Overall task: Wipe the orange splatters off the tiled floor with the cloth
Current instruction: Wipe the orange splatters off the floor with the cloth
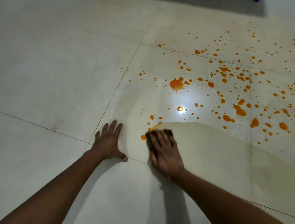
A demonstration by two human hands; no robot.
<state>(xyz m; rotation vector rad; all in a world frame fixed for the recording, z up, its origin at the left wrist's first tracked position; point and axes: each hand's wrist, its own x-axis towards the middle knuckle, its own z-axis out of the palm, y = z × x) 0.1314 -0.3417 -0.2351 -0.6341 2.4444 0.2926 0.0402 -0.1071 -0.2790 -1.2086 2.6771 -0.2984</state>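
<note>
Orange splatters (176, 84) cover the pale tiled floor (63, 72) from the centre out to the right edge, with one big blot in the middle. My right hand (165, 151) presses flat on a dark brownish cloth (169, 133), whose far edge shows past my fingers. The cloth sits at the near left rim of the splatters, beside a single drop (143, 137). A wet, yellowish wiped band (207, 140) stretches rightward from the cloth. My left hand (110, 142) lies flat on the floor to the left, fingers spread, holding nothing.
A bright light reflection (180, 109) glares on the wet tile beyond the cloth. Dark grout lines (121, 78) cross the floor. A dark shadow and a small blue object (256, 1) sit at the top right edge.
</note>
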